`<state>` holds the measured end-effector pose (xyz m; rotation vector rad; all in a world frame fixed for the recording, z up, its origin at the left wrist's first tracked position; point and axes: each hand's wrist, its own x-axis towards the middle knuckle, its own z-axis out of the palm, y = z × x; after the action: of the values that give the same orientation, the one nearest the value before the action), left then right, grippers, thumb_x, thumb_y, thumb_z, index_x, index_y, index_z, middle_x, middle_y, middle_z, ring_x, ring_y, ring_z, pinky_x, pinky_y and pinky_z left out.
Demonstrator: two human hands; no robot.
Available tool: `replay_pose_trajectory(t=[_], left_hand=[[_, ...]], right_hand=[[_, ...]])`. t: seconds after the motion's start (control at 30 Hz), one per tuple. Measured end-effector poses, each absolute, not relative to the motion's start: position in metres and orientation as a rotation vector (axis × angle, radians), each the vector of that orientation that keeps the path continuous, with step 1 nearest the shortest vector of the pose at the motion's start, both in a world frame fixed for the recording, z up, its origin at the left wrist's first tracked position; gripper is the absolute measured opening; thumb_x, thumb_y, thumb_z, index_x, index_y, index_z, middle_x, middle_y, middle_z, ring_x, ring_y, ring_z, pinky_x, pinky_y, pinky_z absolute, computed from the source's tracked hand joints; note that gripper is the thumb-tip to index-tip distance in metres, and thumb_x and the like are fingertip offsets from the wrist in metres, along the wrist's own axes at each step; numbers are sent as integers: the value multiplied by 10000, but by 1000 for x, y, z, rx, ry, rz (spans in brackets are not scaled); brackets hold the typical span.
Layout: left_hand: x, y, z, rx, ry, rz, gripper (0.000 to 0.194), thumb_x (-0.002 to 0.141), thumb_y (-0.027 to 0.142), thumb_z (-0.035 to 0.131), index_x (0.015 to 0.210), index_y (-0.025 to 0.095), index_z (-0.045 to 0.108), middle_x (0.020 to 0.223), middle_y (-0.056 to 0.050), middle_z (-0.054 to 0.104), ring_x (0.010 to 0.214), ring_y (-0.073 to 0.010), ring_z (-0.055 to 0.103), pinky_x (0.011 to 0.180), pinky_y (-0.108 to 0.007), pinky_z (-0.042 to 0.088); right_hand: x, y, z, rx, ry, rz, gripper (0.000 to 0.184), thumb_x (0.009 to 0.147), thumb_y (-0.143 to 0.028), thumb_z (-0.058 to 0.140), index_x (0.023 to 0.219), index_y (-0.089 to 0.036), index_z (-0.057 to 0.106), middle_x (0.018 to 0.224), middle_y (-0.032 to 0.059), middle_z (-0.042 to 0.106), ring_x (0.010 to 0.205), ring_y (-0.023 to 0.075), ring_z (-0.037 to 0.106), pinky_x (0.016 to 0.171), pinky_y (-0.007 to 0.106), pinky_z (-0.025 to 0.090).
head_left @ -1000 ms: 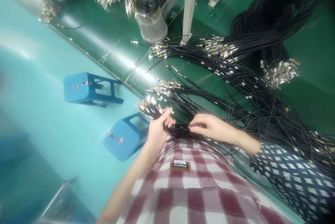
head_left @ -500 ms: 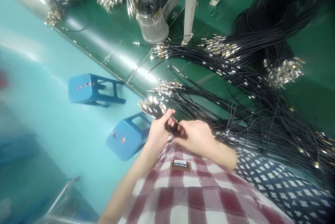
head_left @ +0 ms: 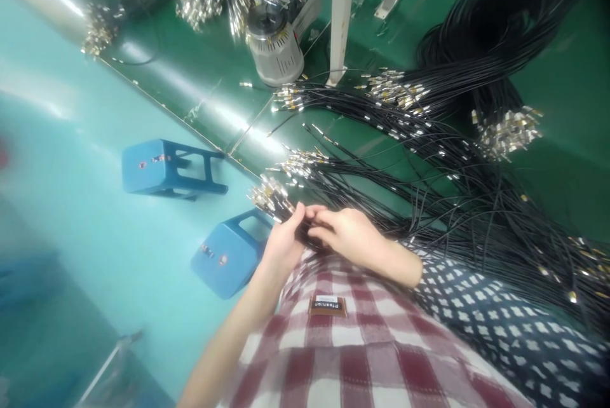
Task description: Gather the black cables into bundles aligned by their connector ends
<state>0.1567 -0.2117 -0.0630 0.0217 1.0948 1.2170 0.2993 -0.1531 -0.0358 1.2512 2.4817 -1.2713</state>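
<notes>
A bundle of thin black cables with silvery metal end connectors (head_left: 269,197) is held in front of my body. My left hand (head_left: 284,239) is closed round it just below the connectors, its thumb uppermost. Bent over the same cables, my right hand (head_left: 350,233) has its fingers close to the left fingertips. Its grip is partly hidden, but the fingers look curled onto the bundle. Under my hands is a red and white checked apron (head_left: 328,357). Another bunch of cable ends (head_left: 305,163) lies on the floor just beyond them.
Many black cables (head_left: 457,204) spread over the green floor to the right, with a large coil (head_left: 495,14) behind. A grey motor (head_left: 276,52) stands by white metal legs (head_left: 340,14). Two blue stools, one nearer (head_left: 229,258) and one farther (head_left: 145,166), are at the left.
My right hand has shifted left along the bundle, and its fingers have moved up towards my left fingertips. My left hand keeps its hold. The view has shifted slightly.
</notes>
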Motion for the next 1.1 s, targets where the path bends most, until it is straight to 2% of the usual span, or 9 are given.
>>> replay_pose_trajectory(t=[0.1,0.17,0.33,0.43,0.53,0.6,0.73,0.87,1.1], left_hand=[[158,-216,-67,-40,1075,1269,334,797,397,687,622,143,558,756,-50,654,890,-219,653,867,-361,495],[159,-219,-70,-72,1053,1307,358,823,391,657,596,159,506,585,4,549,738,-185,641,872,-382,489],[162,-219,-75,-50,978,1366,351,870,342,601,594,163,479,444,75,321,430,-73,374,670,-292,466],[164,-217,-74,0,1038,1358,284,857,309,622,642,154,522,426,92,266,399,-57,300,580,-251,404],[166,-215,-73,20,1091,1385,126,815,227,667,762,145,586,429,107,261,393,-47,279,556,-234,366],[168,-215,-72,1,1115,1409,100,796,197,679,853,148,612,431,114,259,393,-46,277,555,-231,359],[169,-210,-69,6,1123,1398,240,774,201,702,998,157,625,440,120,253,398,-49,268,541,-233,350],[171,-204,-64,22,1126,1347,203,745,235,743,888,132,641,443,117,252,396,-43,258,514,-229,335],[177,-203,-56,93,1181,1348,185,722,253,760,738,117,636,424,104,277,391,-38,285,490,-217,324]], right_hand=[[341,-142,-51,1127,2386,-1373,262,926,-405,518,871,-248,721,773,1,730,711,160,653,656,246,417],[370,-133,-62,1067,2302,-1423,240,908,-387,541,883,-247,735,802,0,734,721,160,650,665,249,427],[355,-108,-91,1261,2382,-1286,297,842,-519,612,923,-259,731,929,13,722,803,178,643,682,264,439],[305,-96,-110,1442,2557,-967,218,843,-393,654,944,-207,704,1033,72,677,899,214,629,701,283,435],[285,-90,-117,1439,2575,-950,130,874,-269,610,888,-174,697,1028,91,671,872,203,636,705,278,437],[300,-93,-109,1459,2550,-1074,171,908,-285,559,883,-177,688,913,59,693,790,167,638,695,258,442],[354,-111,-76,1476,2232,-1757,237,865,-393,589,858,-168,664,632,-1,650,593,129,589,594,231,434],[374,-129,-49,1381,1977,-2012,274,823,-440,612,802,-168,641,595,-5,637,532,117,544,523,225,384],[314,-134,-34,1330,2571,-1485,257,913,-410,538,814,-209,665,835,2,680,703,123,569,643,245,379]])
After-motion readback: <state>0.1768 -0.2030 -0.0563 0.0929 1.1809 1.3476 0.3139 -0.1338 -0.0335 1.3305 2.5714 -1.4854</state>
